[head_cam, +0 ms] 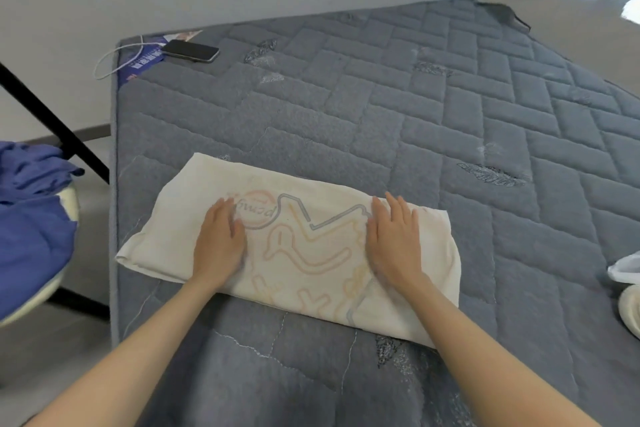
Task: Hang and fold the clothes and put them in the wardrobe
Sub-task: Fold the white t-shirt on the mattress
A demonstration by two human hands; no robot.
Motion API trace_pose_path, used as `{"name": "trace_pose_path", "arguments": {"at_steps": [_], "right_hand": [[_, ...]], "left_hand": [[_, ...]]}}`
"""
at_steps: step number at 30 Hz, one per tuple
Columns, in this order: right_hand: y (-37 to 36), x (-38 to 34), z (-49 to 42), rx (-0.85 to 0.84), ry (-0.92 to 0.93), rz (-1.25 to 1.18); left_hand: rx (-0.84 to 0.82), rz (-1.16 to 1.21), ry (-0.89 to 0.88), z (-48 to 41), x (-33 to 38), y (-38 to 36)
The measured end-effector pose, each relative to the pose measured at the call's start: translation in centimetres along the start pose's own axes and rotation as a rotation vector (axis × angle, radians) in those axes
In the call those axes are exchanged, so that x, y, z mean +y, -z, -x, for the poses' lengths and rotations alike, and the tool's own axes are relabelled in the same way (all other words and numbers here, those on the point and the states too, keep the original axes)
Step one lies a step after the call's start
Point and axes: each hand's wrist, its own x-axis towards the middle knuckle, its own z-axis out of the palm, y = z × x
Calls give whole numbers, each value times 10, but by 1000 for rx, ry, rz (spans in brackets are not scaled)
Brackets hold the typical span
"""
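Grey quilted mattress [450, 114] filled the view, and toward six o'clock on it lay the cream printed garment [294, 246], folded into a long band. The left hand [220, 239] and right hand [394, 239] pressed flat on it with straight fingers, gripping nothing. The folding looked part done: a further fold and the wardrobe, out of sight, remained, and a crumpled blue cloth [31, 218] at nine o'clock lay unfolded. Cursive lettering in a printed circle by the left fingertips ran upside down and could not be read surely, nor could the blue label [138, 68] at eleven o'clock beside the black phone [190, 50].
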Motion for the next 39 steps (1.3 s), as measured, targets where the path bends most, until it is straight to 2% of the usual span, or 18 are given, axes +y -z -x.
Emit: {"name": "trace_pose_path", "arguments": {"at_steps": [3, 5, 8, 12, 17, 22, 27, 30, 34, 37, 39], "right_hand": [[5, -44, -18, -19, 227, 6], [4, -77, -28, -58, 320, -28], [-3, -120, -39, -116, 427, -70], [-17, -179, -51, -265, 562, -51], [-34, -241, -68, -441, 746, 95], [-58, -282, -92, -587, 846, 253], [-72, -316, -112, -541, 955, 571], [-78, -331, -119, -549, 949, 717], [-72, -339, -128, -568, 966, 943], [-58, -341, -134, -494, 1020, 976], [-49, -339, -137, -448, 1032, 881]], "left_hand": [[157, -43, 58, 7, -11, 29], [179, -113, 125, 12, -24, 47], [167, -204, 230, 17, -46, 67], [39, -92, 329, 13, -73, 80], [-11, -142, 457, -4, -88, 78], [1, -136, 531, -17, -103, 77], [-92, 14, 515, -25, -113, 83], [-141, 88, 477, -24, -115, 87], [-145, 85, 418, -19, -112, 90], [-117, -21, 348, -17, -108, 94], [-112, -54, 335, -20, -106, 100]]}}
